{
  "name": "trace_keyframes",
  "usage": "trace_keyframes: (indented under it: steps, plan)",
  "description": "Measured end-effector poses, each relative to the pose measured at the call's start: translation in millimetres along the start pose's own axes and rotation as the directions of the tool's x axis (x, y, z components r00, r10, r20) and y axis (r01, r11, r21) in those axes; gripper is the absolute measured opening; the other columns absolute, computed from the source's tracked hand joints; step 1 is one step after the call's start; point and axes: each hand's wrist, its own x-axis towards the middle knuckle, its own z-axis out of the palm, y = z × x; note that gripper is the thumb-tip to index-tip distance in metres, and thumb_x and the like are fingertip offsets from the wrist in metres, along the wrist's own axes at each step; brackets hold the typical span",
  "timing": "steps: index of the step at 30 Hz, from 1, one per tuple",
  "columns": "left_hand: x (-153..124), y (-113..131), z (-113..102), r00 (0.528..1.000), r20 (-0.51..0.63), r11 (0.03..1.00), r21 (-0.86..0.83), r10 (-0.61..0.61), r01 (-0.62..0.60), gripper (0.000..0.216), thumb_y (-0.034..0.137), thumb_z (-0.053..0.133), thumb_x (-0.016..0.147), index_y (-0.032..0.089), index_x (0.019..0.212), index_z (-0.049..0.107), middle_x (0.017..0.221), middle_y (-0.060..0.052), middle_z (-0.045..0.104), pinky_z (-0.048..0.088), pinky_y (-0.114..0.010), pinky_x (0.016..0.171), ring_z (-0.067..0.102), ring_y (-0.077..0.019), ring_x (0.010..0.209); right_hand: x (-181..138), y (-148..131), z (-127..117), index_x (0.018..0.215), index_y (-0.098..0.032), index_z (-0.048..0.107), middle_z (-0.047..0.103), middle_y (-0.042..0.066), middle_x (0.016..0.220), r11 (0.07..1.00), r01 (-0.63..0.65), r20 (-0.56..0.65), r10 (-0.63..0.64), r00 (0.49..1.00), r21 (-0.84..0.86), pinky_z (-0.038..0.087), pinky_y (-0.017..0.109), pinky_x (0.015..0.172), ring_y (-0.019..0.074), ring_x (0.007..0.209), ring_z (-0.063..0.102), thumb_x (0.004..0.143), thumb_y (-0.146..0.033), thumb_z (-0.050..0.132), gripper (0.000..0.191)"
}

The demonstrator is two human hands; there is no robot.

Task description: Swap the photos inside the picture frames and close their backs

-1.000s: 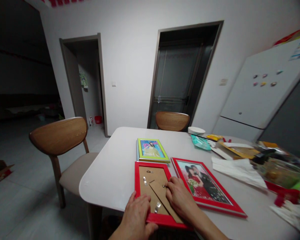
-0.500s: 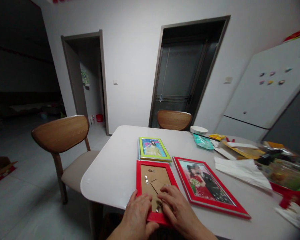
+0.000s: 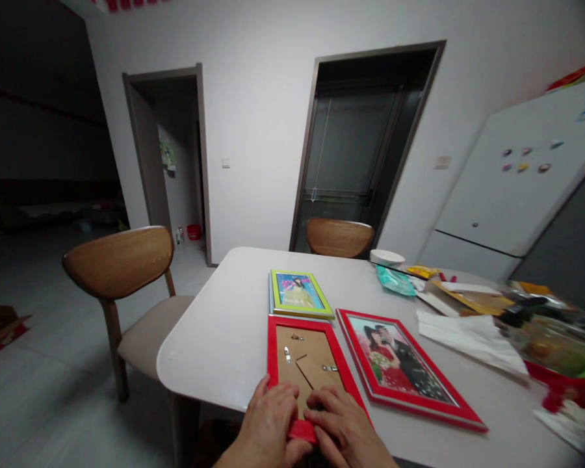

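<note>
A red picture frame [image 3: 297, 351] lies face down on the white table [image 3: 214, 338], showing its brown backing board, stand leg and small metal clips. My left hand [image 3: 268, 426] rests on the frame's near left corner, fingers curled over the backing, thumb at the edge. My right hand [image 3: 344, 432] lies beside it on the near right part of the backing, fingers bent and pressing near a clip. To the right a larger red frame [image 3: 404, 367] lies face up with a photo. Behind, a green frame [image 3: 297, 292] lies face up.
Two wooden chairs stand at the table, one on the left [image 3: 121, 266], one at the far side [image 3: 338, 235]. Papers [image 3: 468, 331], a teal packet [image 3: 394, 281], a white bowl [image 3: 387, 257] and clutter fill the right side. A fridge [image 3: 517, 188] stands at the right wall.
My right hand slid from the middle of the backing board down to the frame's near edge, beside my left hand. The view shifted slightly.
</note>
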Motion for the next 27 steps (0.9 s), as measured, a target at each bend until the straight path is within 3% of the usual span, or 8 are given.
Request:
trace_keyframes:
  steps: [7,13,19,27]
  plan:
    - [1.4,-0.1,-3.2,1.000,0.010,1.000,-0.001,0.000,0.000,0.050,0.031,0.066,0.060,0.015,0.105,0.050,0.114,-0.009,0.054,0.019,-0.044,0.101,0.046,-0.0226,0.107,35.6,19.0,3.5,0.100,-0.018,0.057,0.056,0.009,0.094,0.993,-0.093,-0.098,0.100,0.990,0.069,0.037,0.030,0.080,0.0177,0.089,0.048,0.081,-0.022,0.034,0.030]
    - [3.0,-0.1,-2.8,1.000,-0.003,1.000,-0.022,-0.006,0.006,0.048,0.029,0.069,0.056,0.017,0.099,0.053,0.111,-0.008,0.055,0.018,-0.043,0.100,0.047,-0.0218,0.105,70.7,21.8,15.6,0.083,-0.018,0.061,0.054,0.006,0.084,0.985,-0.120,-0.103,0.107,0.989,-0.127,0.035,0.028,0.076,0.0173,0.084,0.046,0.078,-0.019,0.039,0.023]
    - [2.8,-0.3,-1.7,1.000,-0.012,1.000,-0.025,-0.007,0.006,0.046,0.028,0.070,0.056,0.017,0.097,0.051,0.105,-0.005,0.058,0.016,-0.040,0.101,0.047,-0.0202,0.102,77.6,15.7,16.2,0.081,-0.019,0.061,0.053,0.005,0.083,0.985,-0.054,-0.075,0.042,0.996,-0.162,0.034,0.026,0.074,0.0162,0.084,0.045,0.078,-0.017,0.038,0.023]
    - [3.3,4.3,-6.3,1.000,-0.005,0.999,-0.041,-0.001,0.001,0.040,0.027,0.067,0.058,0.020,0.094,0.050,0.103,-0.003,0.057,0.020,-0.042,0.098,0.049,-0.0206,0.098,86.0,9.1,12.7,0.077,-0.018,0.061,0.054,0.005,0.082,0.988,-0.094,-0.028,0.092,0.995,-0.121,0.033,0.026,0.072,0.0157,0.081,0.045,0.075,-0.014,0.040,0.021]
